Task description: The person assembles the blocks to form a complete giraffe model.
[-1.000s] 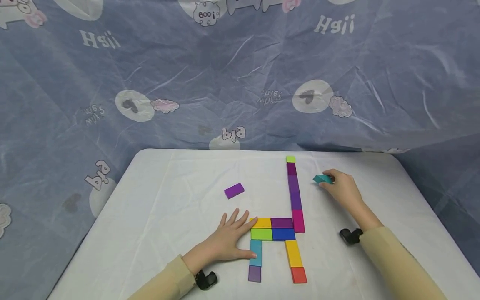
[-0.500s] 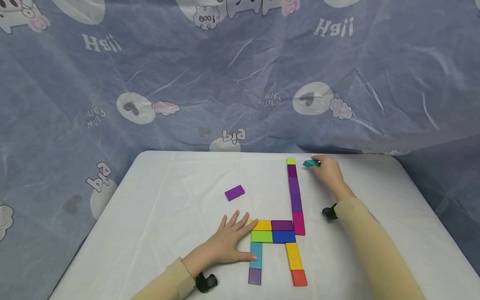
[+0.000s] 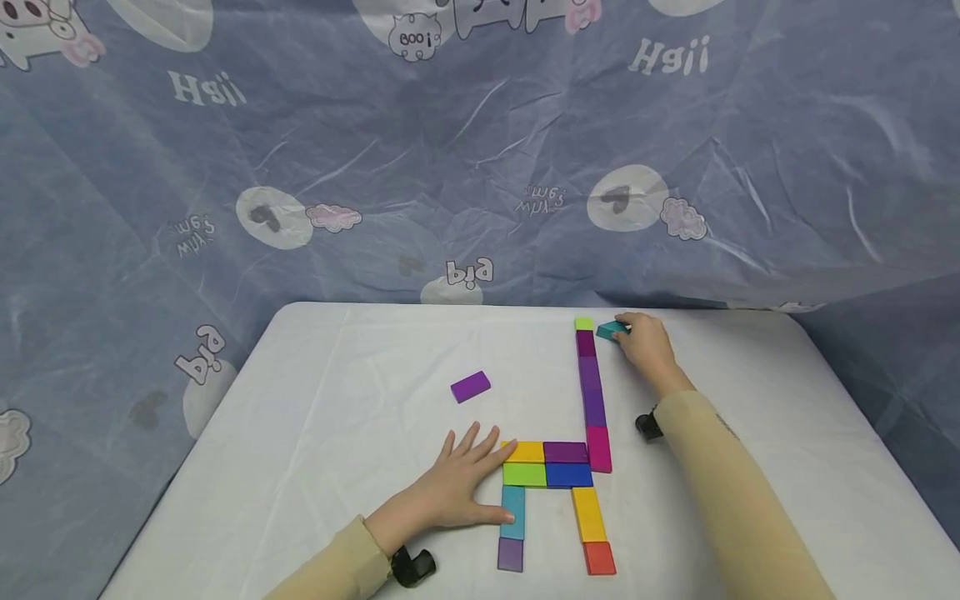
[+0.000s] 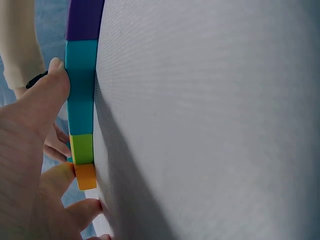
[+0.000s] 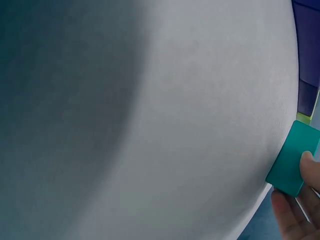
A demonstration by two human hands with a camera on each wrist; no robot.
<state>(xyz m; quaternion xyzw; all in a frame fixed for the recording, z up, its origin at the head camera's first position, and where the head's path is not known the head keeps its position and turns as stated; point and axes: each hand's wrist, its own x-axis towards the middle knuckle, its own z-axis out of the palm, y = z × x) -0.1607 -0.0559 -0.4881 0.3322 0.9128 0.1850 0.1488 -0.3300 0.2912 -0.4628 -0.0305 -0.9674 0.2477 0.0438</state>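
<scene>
My right hand (image 3: pixel 649 348) pinches a teal block (image 3: pixel 609 331) between thumb and fingers, just right of the top of a tall column. In the right wrist view that teal block (image 5: pixel 291 159) is tilted, near the column's light green end block (image 5: pixel 303 118). My left hand (image 3: pixel 444 492) lies with fingers spread at the left of the block figure. Its index fingertip touches a yellow block (image 3: pixel 528 452), and its thumb rests on a light blue block (image 3: pixel 513 500). Lime (image 3: pixel 525 475) and dark blue (image 3: pixel 569 476) blocks lie beside these.
The column includes violet (image 3: pixel 591 379) and magenta (image 3: pixel 598 450) blocks. A loose purple block (image 3: pixel 470 387) lies left of it. Yellow (image 3: pixel 588 515) and red (image 3: pixel 600 558) blocks form the right lower leg. The white table (image 3: pixel 360 375) meets a patterned blue cloth (image 3: pixel 480 125) behind.
My right hand has carried the teal block left and away from me, up close to the column's far end. The left hand has stayed in place on the figure.
</scene>
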